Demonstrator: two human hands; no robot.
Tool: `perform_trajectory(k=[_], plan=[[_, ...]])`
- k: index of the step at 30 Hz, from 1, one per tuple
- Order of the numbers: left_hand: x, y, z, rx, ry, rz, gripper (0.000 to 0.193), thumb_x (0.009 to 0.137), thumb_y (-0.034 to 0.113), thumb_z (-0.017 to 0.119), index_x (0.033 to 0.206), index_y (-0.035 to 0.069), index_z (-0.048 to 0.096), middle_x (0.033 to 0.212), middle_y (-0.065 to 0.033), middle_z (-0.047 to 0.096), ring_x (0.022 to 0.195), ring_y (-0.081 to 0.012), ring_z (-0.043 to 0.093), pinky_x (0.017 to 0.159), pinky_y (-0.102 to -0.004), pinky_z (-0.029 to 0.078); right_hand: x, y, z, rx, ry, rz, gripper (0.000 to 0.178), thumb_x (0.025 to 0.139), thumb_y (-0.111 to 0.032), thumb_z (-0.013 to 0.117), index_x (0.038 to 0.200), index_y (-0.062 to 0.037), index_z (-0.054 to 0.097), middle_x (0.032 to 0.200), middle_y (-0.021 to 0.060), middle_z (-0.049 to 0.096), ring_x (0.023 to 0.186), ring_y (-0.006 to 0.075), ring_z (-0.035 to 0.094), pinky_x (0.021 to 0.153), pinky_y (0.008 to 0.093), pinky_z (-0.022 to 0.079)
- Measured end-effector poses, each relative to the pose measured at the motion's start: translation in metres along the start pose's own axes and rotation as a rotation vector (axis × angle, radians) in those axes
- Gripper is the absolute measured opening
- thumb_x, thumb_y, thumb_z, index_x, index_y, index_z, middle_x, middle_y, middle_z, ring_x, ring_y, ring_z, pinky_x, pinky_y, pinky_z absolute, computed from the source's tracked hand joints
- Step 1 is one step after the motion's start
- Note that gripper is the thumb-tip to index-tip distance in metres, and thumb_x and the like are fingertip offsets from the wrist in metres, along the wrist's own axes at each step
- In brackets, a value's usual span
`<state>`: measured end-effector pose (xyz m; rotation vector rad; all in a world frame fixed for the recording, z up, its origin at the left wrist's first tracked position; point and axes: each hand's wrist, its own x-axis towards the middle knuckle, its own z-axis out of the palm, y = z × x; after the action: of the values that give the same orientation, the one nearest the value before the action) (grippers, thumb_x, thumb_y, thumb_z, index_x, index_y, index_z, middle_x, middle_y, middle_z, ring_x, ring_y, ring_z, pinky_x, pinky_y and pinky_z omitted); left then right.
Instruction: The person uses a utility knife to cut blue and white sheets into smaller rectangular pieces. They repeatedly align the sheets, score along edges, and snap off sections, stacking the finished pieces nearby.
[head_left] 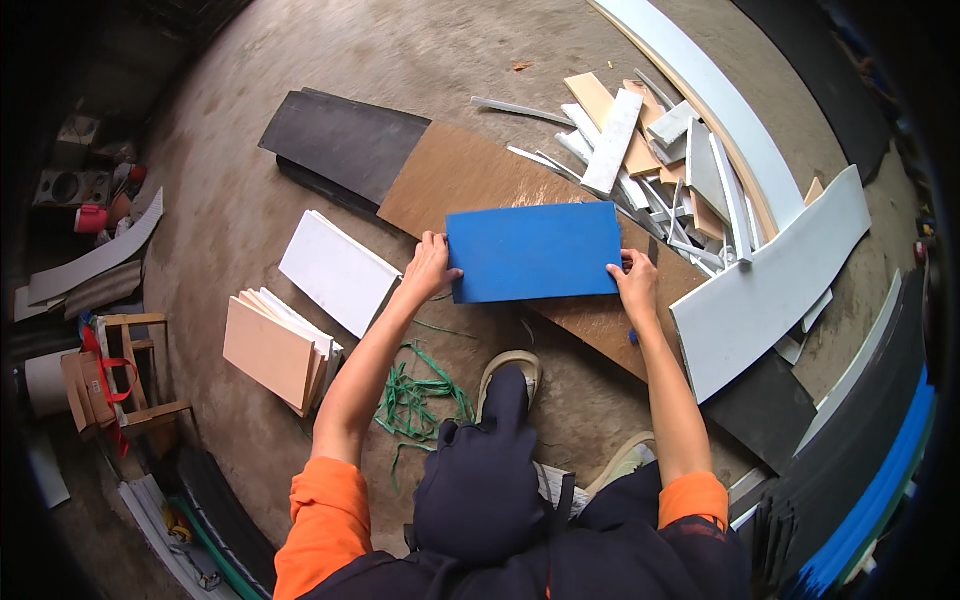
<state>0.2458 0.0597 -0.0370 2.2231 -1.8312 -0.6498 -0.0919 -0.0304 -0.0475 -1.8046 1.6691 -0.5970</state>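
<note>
A flat blue rectangular sheet [535, 253] is held up level between my two hands, above a long brown board [470, 172]. My left hand [432, 268] pinches its left edge. At the opposite edge my right hand [637, 280] is closed with the thumb on top; the fingers underneath are partly hidden. Left of my left forearm stands a stack of white sheets [338, 270]. Closer to me sits a second stack, with a peach-coloured sheet [266, 350] facing out and white ones behind it.
Tangled green strapping [412, 398] lies by my shoe. Offcut strips [612, 140] are heaped at the far right, beside a long white sheet [770, 285]. A black sheet [345, 135] covers the brown board's far left end. A wooden stool [150, 365] stands at the left.
</note>
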Motion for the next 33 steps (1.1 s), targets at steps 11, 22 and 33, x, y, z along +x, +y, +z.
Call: perform_trajectory(k=[11, 22, 33], plan=[[0.052, 0.035, -0.037, 0.448, -0.257, 0.401, 0.096, 0.035, 0.023, 0.085, 0.116, -0.005, 0.041, 0.113, -0.0157, 0.041, 0.111, -0.0310, 0.038, 0.090, -0.0363, 0.043, -0.007, -0.017, 0.000, -0.143, -0.011, 0.009, 0.031, 0.068, -0.007, 0.069, 0.094, 0.0006, 0.055, 0.097, 0.0157, 0.056, 0.093, 0.0314, 0.053, 0.082, 0.0376, 0.042], [0.027, 0.056, -0.023, 0.553, 0.012, 0.313, 0.109, 0.047, 0.025, 0.082, 0.133, 0.000, 0.022, 0.127, -0.0159, 0.034, 0.120, -0.0302, 0.031, 0.099, -0.0496, 0.028, -0.032, 0.004, -0.026, -0.081, 0.237, -0.043, 0.031, 0.073, -0.004, 0.063, 0.102, 0.0011, 0.054, 0.100, 0.0163, 0.051, 0.093, 0.0313, 0.051, 0.083, 0.0371, 0.041], [0.035, 0.150, 0.050, 0.109, -0.105, 0.392, 0.113, 0.059, 0.054, 0.069, 0.139, 0.007, 0.006, 0.144, -0.0173, -0.001, 0.133, -0.0355, -0.007, 0.099, -0.0628, 0.001, -0.052, 0.001, -0.018, -0.412, 0.121, 0.118, 0.052, 0.076, 0.005, 0.053, 0.123, 0.0058, 0.031, 0.101, 0.0177, 0.039, 0.094, 0.0315, 0.047, 0.079, 0.0392, 0.044]])
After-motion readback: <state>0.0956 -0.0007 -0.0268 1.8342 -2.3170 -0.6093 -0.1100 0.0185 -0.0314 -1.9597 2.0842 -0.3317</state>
